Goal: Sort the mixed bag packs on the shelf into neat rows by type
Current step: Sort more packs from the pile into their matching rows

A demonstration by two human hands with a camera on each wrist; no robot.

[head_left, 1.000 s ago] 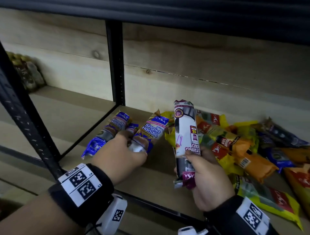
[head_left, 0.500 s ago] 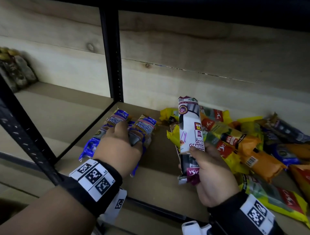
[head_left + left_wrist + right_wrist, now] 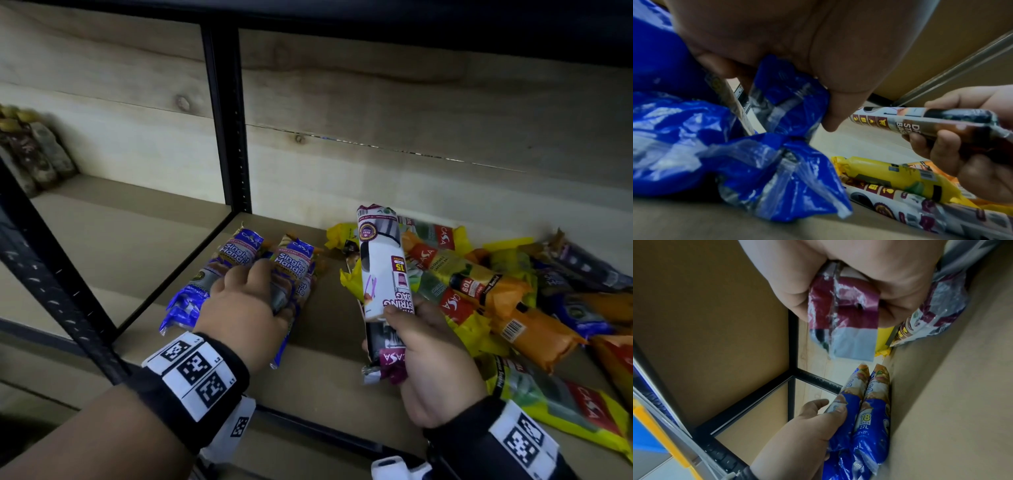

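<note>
Two blue "Singlet Handle" packs (image 3: 294, 263) lie side by side at the left end of the wooden shelf (image 3: 329, 329). My left hand (image 3: 253, 287) lies over them, and its thumb and fingers curl round one blue pack (image 3: 840, 402). The blue wrapper ends (image 3: 789, 175) fill the left wrist view. My right hand (image 3: 407, 322) grips the lower end of a white and maroon drawstring-bag pack (image 3: 382, 267) and holds it upright above the shelf. A mixed pile of yellow, orange and blue packs (image 3: 496, 294) lies to its right.
A black upright post (image 3: 226, 120) divides this bay from the left one, where brownish goods (image 3: 30, 150) stand at the far left. A black rail (image 3: 308, 414) runs along the shelf's front edge. Another white and maroon pack (image 3: 941, 216) lies beside a yellow one.
My left hand has drawn the right blue pack leftward until it lies straight against the other. The right hand still holds the white pack upright, almost unmoved.
</note>
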